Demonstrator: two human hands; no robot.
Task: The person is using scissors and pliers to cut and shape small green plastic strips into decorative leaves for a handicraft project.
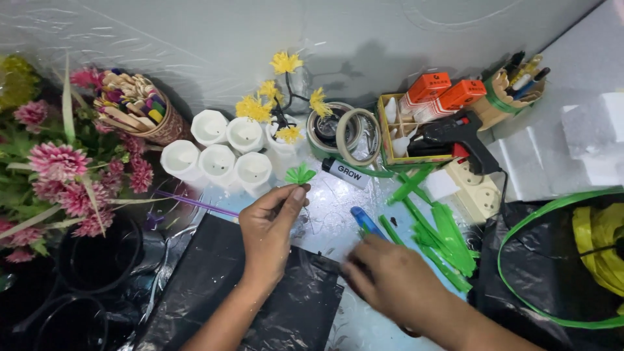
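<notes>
My left hand (268,227) pinches a small green fan-shaped leaf piece (299,173) between thumb and fingertips, held up in front of the white pots. My right hand (390,276) is blurred low on the table, fingers curled, its fingertips next to a blue-handled tool (366,221); whether it grips anything I cannot tell. Green cut strips (442,234) lie just right of that hand. A small tree of yellow flowers (276,97) stands in one white pot (284,144).
Several white pots (214,153) stand at centre left, pink artificial flowers (58,175) far left, tape rolls (344,133), a black glue gun (465,136), a power strip (478,188), black plastic sheets (260,305), a green band loop (520,260) and white foam blocks (595,130).
</notes>
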